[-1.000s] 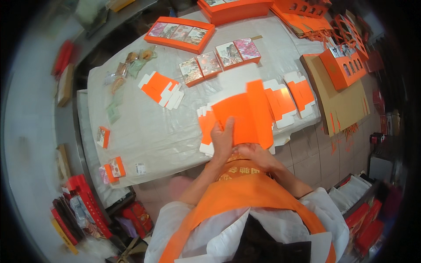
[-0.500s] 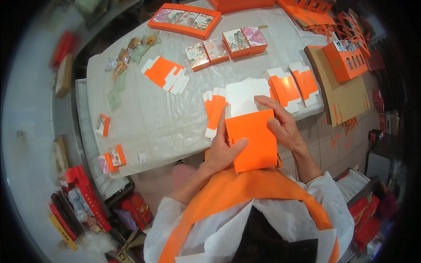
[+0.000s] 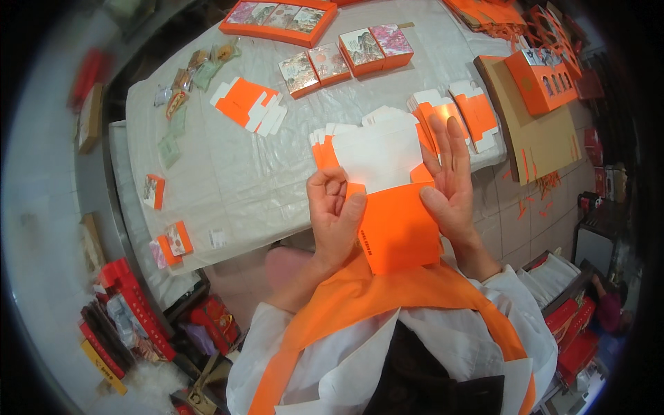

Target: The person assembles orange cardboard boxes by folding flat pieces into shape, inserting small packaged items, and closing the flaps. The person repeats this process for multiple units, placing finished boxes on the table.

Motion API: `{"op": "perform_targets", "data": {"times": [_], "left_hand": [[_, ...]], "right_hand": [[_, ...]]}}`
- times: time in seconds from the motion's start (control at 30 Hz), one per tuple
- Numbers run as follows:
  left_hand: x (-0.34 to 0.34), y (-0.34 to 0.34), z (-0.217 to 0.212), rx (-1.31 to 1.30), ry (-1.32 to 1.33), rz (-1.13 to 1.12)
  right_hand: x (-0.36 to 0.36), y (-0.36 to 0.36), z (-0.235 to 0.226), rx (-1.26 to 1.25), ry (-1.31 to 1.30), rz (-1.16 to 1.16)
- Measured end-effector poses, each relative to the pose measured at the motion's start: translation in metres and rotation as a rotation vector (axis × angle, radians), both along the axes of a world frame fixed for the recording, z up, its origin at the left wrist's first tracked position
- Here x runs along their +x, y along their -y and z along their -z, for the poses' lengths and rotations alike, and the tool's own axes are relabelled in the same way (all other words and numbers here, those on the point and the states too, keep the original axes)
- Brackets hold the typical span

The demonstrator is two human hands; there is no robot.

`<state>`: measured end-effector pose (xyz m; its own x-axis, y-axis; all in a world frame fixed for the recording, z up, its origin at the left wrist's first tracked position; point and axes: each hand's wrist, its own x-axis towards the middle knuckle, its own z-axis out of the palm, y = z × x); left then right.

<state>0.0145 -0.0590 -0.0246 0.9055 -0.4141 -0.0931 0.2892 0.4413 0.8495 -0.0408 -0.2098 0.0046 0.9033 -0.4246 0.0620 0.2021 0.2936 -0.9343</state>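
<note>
An orange folding carton is in front of my chest, its white-lined lid flap standing up at the far end. Small orange side flaps show at both corners of its opening. My left hand grips the left corner, thumb on the edge and fingers curled. At the right corner, my right hand pinches the carton with its thumb, while its other fingers stretch upward beside the flap. Beyond the carton, flat orange-and-white box blanks lie partly hidden on the table.
More flat blanks lie at the table's right side, another farther left. Picture-topped boxes and a filled orange tray stand at the back. Wrapped packets lie at left. Cardboard carries an orange box.
The white-lined lid flap has been raised, and side flaps now show at the opening. My left fingers have curled at the corner; my right fingers have straightened upward.
</note>
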Motion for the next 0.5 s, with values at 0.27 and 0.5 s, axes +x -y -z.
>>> {"op": "perform_targets", "data": {"times": [0.27, 0.5], "left_hand": [[0.006, 0.001, -0.009, 0.160, 0.321, 0.155], [0.003, 0.005, -0.016, 0.227, 0.408, 0.188]], "right_hand": [[-0.011, 0.029, 0.006, -0.074, -0.065, -0.266], [-0.015, 0.027, 0.004, -0.179, 0.011, -0.228]]}}
